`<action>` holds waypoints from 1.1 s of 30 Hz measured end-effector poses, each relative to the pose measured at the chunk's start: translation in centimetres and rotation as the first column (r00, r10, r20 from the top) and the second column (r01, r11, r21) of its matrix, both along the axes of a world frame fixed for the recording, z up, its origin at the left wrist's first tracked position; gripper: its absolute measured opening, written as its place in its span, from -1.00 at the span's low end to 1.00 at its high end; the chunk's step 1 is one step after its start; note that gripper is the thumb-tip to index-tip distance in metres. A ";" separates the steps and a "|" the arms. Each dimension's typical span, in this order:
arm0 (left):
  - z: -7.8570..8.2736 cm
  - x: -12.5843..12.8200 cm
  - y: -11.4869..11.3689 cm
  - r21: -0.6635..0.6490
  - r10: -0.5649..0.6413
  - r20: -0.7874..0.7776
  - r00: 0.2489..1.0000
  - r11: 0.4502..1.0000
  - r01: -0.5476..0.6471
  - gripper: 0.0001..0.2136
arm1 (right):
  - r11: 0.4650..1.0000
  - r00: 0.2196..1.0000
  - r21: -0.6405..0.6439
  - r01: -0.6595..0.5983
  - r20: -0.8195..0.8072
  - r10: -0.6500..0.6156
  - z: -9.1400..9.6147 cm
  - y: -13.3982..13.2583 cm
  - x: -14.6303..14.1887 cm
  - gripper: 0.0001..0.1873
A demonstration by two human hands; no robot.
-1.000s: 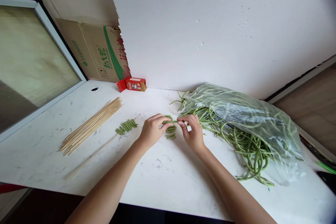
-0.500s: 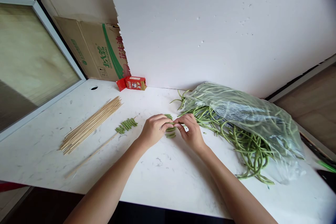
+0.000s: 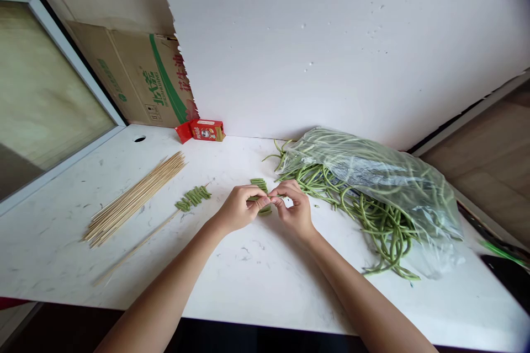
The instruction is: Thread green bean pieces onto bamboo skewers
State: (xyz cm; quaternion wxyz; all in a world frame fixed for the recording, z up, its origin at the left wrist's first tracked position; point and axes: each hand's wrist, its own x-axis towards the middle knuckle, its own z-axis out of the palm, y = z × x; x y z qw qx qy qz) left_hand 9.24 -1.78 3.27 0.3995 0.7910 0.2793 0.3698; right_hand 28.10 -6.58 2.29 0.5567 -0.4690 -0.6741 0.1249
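My left hand and my right hand meet at the middle of the white table, fingertips pinched together on a green long bean held between them. Short cut bean pieces lie on the table just behind and under my fingers. To the left a skewer with several bean pieces threaded on it lies flat. A bundle of bare bamboo skewers lies further left. A clear plastic bag of long beans sprawls to the right of my right hand.
A small red carton lies by the white wall. A cardboard box leans in the back left corner beside a framed glass panel. A round hole is in the tabletop. A dark object sits at the right edge.
My hands have closed in on each other, from holding the bean stretched between them to fingertips touching. The camera has shifted slightly right and down.
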 end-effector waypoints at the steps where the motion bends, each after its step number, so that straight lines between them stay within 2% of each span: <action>1: 0.1 0.0 0.0 -0.012 -0.005 0.014 1.000 1.000 0.006 -0.70 | 1.000 1.000 -0.007 0.002 -0.006 -0.002 0.0 0.0 0.0 -0.76; 5: 0.6 0.1 0.0 -0.050 -0.036 0.070 0.997 0.998 0.040 -0.65 | 0.999 0.998 -0.048 -0.002 -0.062 -0.001 -0.2 -0.2 -0.2 -0.68; 10: 0.9 0.1 -0.1 -0.129 -0.086 0.123 0.989 0.986 0.102 -0.59 | 0.995 0.981 -0.078 -0.067 -0.185 0.052 -0.7 -0.2 -0.6 -0.67; 16: 0.7 0.2 -0.1 -0.160 -0.090 0.155 0.984 0.980 0.115 -0.52 | 0.992 0.980 -0.103 -0.068 -0.194 0.047 -0.8 -0.2 -0.7 -0.60; 21: 0.3 0.2 0.1 -0.164 -0.105 0.182 0.978 0.977 0.135 -0.51 | 0.987 0.963 -0.131 -0.096 -0.263 0.059 -0.9 -0.3 -0.9 -0.65; 28: 0.0 0.6 0.0 -0.215 -0.110 0.215 0.970 0.964 0.157 -0.50 | 0.958 0.896 -0.215 -0.191 -0.437 0.080 -1.3 -0.4 -1.2 -0.72; 33: 0.6 0.2 0.1 -0.236 -0.065 0.256 0.964 0.963 0.128 -0.50 | 0.947 0.895 -0.226 -0.229 -0.431 0.114 -0.8 -0.6 -1.1 -0.56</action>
